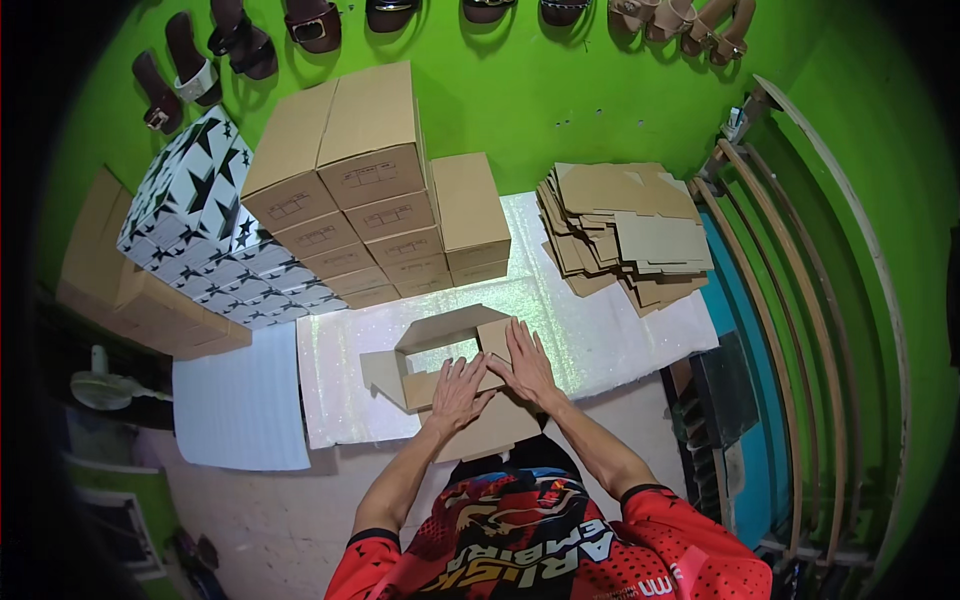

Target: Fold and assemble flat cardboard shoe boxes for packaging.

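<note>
1. Pressing palm-down with fingers spread, the left hand lies flat on a half-folded cardboard box, clamped on nothing.
2. Beside it and touching, the right hand lies flat on the same box, fingers pointing away.
3. Both forearms reach forward from the lower edge.
4. That box sits on the glittery white mat, near the stacked brown boxes and the flat cardboard blanks.

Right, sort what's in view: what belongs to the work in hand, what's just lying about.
In hand:
left hand
right hand
half-folded brown box
stack of flat cardboard blanks
stacked brown boxes

Lying about:
star-patterned boxes
sandals on the green wall
white fan
</note>
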`<state>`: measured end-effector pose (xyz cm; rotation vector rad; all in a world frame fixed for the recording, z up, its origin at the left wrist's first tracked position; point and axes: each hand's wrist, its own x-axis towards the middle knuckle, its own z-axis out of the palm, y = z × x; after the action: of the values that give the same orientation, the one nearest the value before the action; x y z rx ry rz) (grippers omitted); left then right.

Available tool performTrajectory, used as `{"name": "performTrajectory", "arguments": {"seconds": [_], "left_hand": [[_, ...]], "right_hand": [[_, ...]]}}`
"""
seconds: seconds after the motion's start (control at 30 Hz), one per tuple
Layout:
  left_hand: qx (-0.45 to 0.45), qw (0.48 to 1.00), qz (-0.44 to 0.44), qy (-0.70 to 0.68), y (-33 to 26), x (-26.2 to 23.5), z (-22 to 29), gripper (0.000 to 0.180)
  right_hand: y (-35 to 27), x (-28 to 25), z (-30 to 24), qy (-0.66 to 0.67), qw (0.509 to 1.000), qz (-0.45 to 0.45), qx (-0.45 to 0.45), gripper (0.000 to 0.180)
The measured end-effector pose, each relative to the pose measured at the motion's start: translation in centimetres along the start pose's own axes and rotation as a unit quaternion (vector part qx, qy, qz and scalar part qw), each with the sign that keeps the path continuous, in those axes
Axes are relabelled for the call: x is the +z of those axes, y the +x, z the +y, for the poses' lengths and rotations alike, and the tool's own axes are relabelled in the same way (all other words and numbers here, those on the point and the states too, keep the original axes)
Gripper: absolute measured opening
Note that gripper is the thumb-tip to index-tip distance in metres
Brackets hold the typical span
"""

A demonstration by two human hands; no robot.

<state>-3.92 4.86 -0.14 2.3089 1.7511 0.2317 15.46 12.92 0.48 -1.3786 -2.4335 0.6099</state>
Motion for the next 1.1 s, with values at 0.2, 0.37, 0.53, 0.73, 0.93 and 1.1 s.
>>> {"name": "performTrajectory", "arguments": {"seconds": [0.2, 0.37, 0.53, 0.73, 0.93, 1.1], "left_hand": [[0.007, 1.0, 0.002, -0.015, -0.4, -0.4, -0.3, 0.087], [0.038, 0.998, 0.033, -0.046, -1.0, -0.6, -1.1, 0.087], [0.036, 0.986, 0.134, -0.091, -3.6, -1.2, -0.2, 0.079], [-0.321, 0.84, 0.372, -0.231, -11.5, 3.5, -1.1, 0.071], [-0.342, 0.796, 0.346, -0.359, -10.9, 1.2, -7.5, 0.077], [-0.166, 0.935, 0.237, -0.206, -8.6, -1.2, -7.1, 0.082]], "right_hand": [[-5.4, 1.1, -0.8, -0.037, 0.999, -0.024, -0.032, 0.102], [-1.6, 0.2, -1.4, -0.077, 0.993, -0.015, -0.083, 0.117], [-0.1, 0.6, -1.0, -0.051, 0.994, 0.0, -0.098, 0.113], [-0.1, 0.6, -0.3, -0.063, 0.992, 0.006, -0.106, 0.111], [0.1, 0.8, -0.7, -0.05, 0.993, -0.026, -0.108, 0.113], [0.1, 1.0, -0.5, -0.073, 0.993, -0.029, -0.092, 0.115]]}}
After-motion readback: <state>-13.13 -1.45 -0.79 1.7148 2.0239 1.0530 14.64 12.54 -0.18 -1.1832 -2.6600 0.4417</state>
